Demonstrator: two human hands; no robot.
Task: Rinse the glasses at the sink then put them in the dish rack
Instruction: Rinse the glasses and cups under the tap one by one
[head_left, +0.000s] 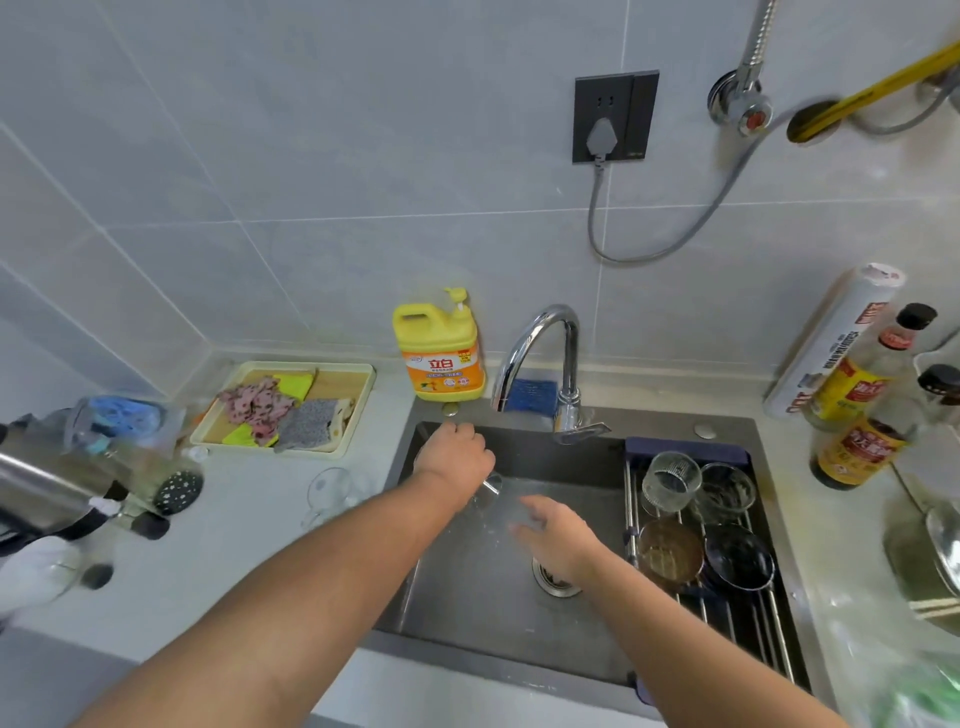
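We've got the left hand (454, 454) curled round a clear glass (491, 496), kept low in the sink (467, 597) below the faucet (540, 338) for rinsing. The right hand (558, 527) has loosely spread fingers just beside it (blurry, contact unclear). The dish rack (727, 613) waits right of them.

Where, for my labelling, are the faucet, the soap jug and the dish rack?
faucet (571, 364), head view, on its upright pipe.
soap jug (447, 371), head view, on its orange label.
dish rack (748, 623), head view, on its bare bars nearest the camera.
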